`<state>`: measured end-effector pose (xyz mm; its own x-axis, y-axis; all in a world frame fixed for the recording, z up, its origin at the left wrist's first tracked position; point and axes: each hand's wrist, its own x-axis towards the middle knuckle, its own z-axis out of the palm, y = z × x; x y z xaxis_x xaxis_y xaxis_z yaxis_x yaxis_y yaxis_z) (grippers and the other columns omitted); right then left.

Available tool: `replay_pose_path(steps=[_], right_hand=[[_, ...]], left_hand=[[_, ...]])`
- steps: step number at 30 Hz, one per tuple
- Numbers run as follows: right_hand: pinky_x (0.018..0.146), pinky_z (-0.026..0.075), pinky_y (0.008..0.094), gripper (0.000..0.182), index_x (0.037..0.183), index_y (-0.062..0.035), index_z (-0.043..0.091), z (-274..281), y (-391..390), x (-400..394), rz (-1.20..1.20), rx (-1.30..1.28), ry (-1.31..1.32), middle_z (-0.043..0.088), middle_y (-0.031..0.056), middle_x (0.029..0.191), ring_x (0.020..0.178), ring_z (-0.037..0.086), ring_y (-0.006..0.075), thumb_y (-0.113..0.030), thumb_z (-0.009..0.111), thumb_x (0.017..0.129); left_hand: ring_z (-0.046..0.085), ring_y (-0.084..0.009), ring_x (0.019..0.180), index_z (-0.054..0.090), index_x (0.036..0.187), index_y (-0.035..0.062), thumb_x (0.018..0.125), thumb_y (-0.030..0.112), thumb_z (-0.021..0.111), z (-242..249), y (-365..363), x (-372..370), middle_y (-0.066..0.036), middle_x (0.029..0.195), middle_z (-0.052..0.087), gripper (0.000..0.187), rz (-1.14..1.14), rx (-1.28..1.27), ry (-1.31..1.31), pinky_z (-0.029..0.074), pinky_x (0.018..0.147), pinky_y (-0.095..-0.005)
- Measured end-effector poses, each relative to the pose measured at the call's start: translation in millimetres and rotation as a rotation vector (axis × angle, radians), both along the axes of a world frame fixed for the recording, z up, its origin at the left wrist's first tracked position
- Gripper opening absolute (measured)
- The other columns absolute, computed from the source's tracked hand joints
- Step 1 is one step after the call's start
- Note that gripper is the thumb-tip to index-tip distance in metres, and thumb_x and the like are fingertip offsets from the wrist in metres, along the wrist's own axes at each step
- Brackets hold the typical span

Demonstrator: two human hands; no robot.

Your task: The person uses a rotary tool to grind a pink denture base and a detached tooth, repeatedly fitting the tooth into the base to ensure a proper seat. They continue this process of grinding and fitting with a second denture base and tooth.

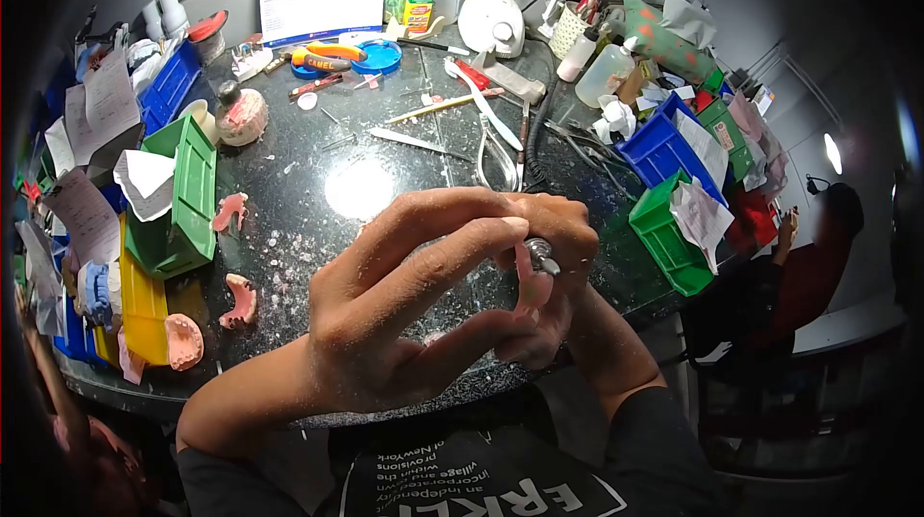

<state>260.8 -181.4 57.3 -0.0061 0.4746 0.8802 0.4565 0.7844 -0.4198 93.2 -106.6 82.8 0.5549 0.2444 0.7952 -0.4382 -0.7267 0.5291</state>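
In the middle of the head view, my left hand (385, 286) arches over with its fingers and thumb closed on a pink denture base (530, 288). My right hand (568, 228) is wrapped round a metal rotary handpiece (542, 255), whose silver nose points out beside the denture base. Both hands meet above the dusty dark worktop (289, 214). To their left lie a pink denture piece with teeth (239, 301) and a smaller pink denture piece (230, 212). Much of the handpiece is hidden inside my right hand.
Green (183, 199) and yellow bins (142, 296) with papers line the left side. A blue bin (674, 146) and green bin (671, 233) stand at the right. Behind my hands lie pliers (497, 161), a hammer (510, 79) and a knife (421, 142). Another person (813, 257) sits at far right.
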Motion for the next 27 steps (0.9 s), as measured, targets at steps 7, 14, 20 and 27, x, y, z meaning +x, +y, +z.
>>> replay_pose_path(steps=[7,14,20,27], right_hand=[[0.052,0.049,0.0273,0.054,0.077,-0.0012,0.055,3.7,-2.0,1.1,-0.036,-0.033,-0.064,0.061,0.0085,0.069,0.056,0.062,0.0167,-0.043,0.085,0.061],[0.053,0.05,0.0274,0.053,0.075,-0.001,0.056,4.1,-1.7,-0.3,-0.014,-0.06,-0.044,0.061,0.0088,0.068,0.057,0.063,0.0174,-0.043,0.086,0.061],[0.055,0.052,0.0277,0.056,0.074,-0.0006,0.057,-0.5,-4.8,4.0,-0.032,-0.128,-0.094,0.062,0.0091,0.067,0.059,0.066,0.0186,-0.046,0.087,0.061],[0.056,0.052,0.0271,0.059,0.076,-0.001,0.057,-1.7,3.4,0.3,-0.009,-0.022,-0.027,0.063,0.0088,0.068,0.061,0.068,0.0187,-0.048,0.088,0.059]], left_hand=[[0.069,-0.0275,0.096,0.064,0.118,-0.0041,0.077,0.014,0.081,-0.9,1.2,-0.1,-0.021,0.114,0.063,0.048,0.002,-0.002,-0.01,0.056,0.08,-0.0348],[0.065,-0.03,0.102,0.063,0.116,-0.0088,0.071,0.018,0.088,-4.8,3.7,-1.0,-0.025,0.113,0.063,0.058,-0.009,-0.007,0.003,0.055,0.084,-0.0382],[0.065,-0.0297,0.103,0.063,0.117,-0.0084,0.072,0.018,0.088,-5.4,6.6,-1.0,-0.025,0.113,0.062,0.058,-0.016,-0.003,0.015,0.054,0.085,-0.038],[0.064,-0.0284,0.102,0.063,0.118,-0.007,0.072,0.018,0.087,-5.7,7.7,-2.5,-0.023,0.114,0.063,0.058,-0.077,-0.025,0.036,0.053,0.085,-0.037]])
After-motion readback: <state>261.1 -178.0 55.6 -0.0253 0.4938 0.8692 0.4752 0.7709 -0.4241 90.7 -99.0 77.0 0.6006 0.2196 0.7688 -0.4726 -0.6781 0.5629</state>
